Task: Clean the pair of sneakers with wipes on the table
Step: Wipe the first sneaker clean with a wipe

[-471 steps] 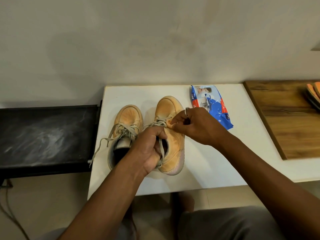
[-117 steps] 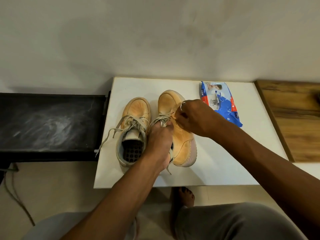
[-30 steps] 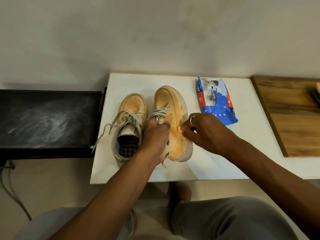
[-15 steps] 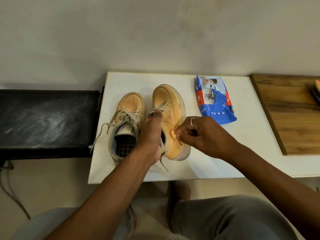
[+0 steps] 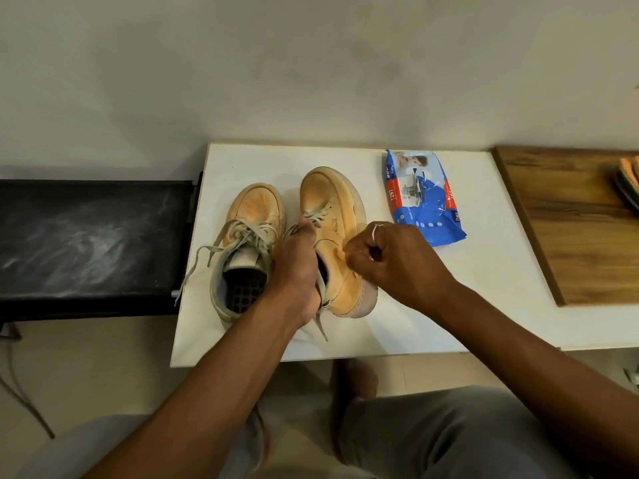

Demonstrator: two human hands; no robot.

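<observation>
Two tan sneakers stand side by side on the white table (image 5: 408, 316), toes toward the wall. The left sneaker (image 5: 254, 216) lies free, its laces loose and its opening showing a perforated insole. My left hand (image 5: 294, 267) grips the right sneaker (image 5: 332, 198) at its tongue and collar, tilting it onto its side. My right hand (image 5: 390, 261) pinches a small crumpled wipe (image 5: 343, 252) against that sneaker's outer side. A blue and red wipes pack (image 5: 422, 198) lies on the table to the right.
A black bench (image 5: 90, 236) adjoins the table on the left. On the right a wooden board (image 5: 570, 229) overlaps the table, with orange-soled footwear (image 5: 627, 181) at its far edge. The wall stands right behind. My knees sit below the table's near edge.
Over the last second my right hand slid the wipe back along the right sneaker's outer side toward the heel. My left hand keeps its grip, and the sneaker tipped a little further over.
</observation>
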